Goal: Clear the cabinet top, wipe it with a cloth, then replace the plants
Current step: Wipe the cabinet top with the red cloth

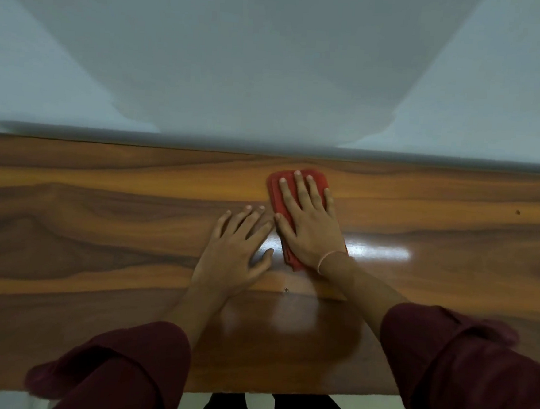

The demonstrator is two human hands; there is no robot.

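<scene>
Right hand point(308, 226) lay flat, fingers spread, pressing folded red cloth point(295, 182) onto cabinet top point(101, 224), toward its 12 o'clock edge. Left hand point(236, 250) rested splayed, empty, at cloth's 8 o'clock. Cloth looked soft, light; glossy wood likely slippery, so palm pressure suits.

Bare cabinet top point(101, 224) open left and right, wall point(272, 60) closing the far edge
</scene>
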